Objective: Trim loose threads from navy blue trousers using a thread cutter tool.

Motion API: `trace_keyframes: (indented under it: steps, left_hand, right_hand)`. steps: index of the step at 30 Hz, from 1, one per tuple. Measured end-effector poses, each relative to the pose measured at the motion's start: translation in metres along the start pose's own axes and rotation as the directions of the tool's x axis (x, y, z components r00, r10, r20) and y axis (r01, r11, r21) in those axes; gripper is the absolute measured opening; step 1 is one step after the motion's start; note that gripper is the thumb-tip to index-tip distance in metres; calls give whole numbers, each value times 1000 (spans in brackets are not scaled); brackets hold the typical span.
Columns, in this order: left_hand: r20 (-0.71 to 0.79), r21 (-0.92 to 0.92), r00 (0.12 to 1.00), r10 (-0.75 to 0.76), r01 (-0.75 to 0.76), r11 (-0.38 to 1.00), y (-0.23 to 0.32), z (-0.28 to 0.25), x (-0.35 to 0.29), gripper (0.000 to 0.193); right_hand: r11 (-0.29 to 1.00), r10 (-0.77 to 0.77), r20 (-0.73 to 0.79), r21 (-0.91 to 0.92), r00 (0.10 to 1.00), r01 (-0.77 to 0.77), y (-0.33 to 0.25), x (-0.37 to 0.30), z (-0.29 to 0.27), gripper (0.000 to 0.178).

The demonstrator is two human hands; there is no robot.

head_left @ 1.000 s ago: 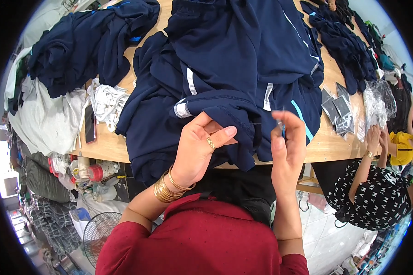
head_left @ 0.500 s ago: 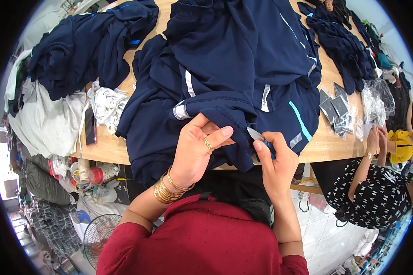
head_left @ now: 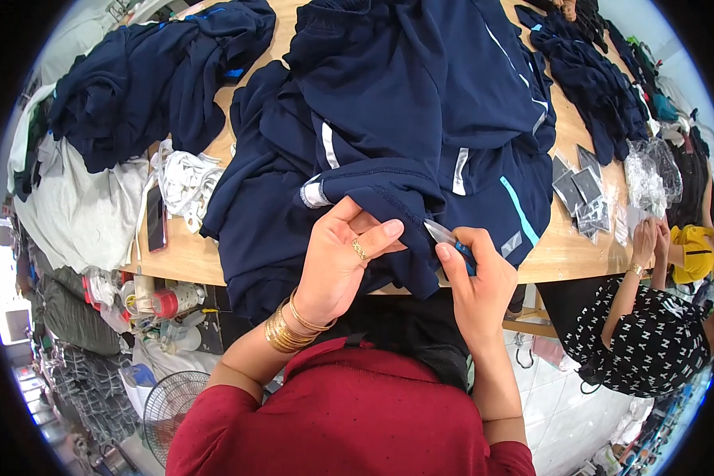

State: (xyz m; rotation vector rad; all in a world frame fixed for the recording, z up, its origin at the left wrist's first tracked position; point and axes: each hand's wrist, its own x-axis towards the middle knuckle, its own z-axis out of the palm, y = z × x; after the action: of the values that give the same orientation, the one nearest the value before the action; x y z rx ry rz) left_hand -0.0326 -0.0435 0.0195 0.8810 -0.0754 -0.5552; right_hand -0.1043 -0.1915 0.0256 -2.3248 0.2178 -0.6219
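A navy garment point(head_left: 365, 103) with white stripes lies heaped on the wooden table in front of me. My left hand point(head_left: 337, 258) pinches its turned-back edge point(head_left: 389, 202) between thumb and fingers, where a line of stitching shows. At the right of that edge my right hand point(head_left: 482, 282) is closed round a pair of thread snips point(head_left: 439, 232). Their pale pointed blades reach the seam, and a bit of blue handle shows under my fingers. Whether the blades touch a thread is too small to tell.
More navy garments point(head_left: 135, 87) are piled at the left, by white cloth strips point(head_left: 186, 186) and a phone point(head_left: 157, 218). Small flat packets point(head_left: 583, 194) and clear plastic point(head_left: 653, 176) lie at the right, beside a co-worker's hands point(head_left: 649, 242). A fan point(head_left: 178, 404) stands low at the left.
The tips of the snips have shifted slightly left along the seam. My left hand keeps its hold on the garment in the same place.
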Motion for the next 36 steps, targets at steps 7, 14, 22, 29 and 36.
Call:
trace_keyframes:
  steps: [7,14,22,29,36]
  left_hand:
    - [-7,-12,1000,-4,4,1000,-1,0,1,29]
    - [-6,37,999,36,-35,999,-3,-1,0,26]
    - [7,91,997,81,-81,993,-2,0,-1,23]
    - [-1,121,996,84,-83,989,-4,1,-2,23]
    - [-17,77,998,55,-54,996,-2,2,-2,25]
  right_hand:
    - [1000,-8,-12,-8,1000,8,1,2,1,22]
    - [997,-63,-6,-49,998,63,-2,8,-3,23]
    - [993,-95,23,-74,995,97,-4,10,-6,24]
    - [990,-114,13,-80,993,114,-3,10,-6,22]
    - [999,34,-25,10,999,-33,2,6,-7,20]
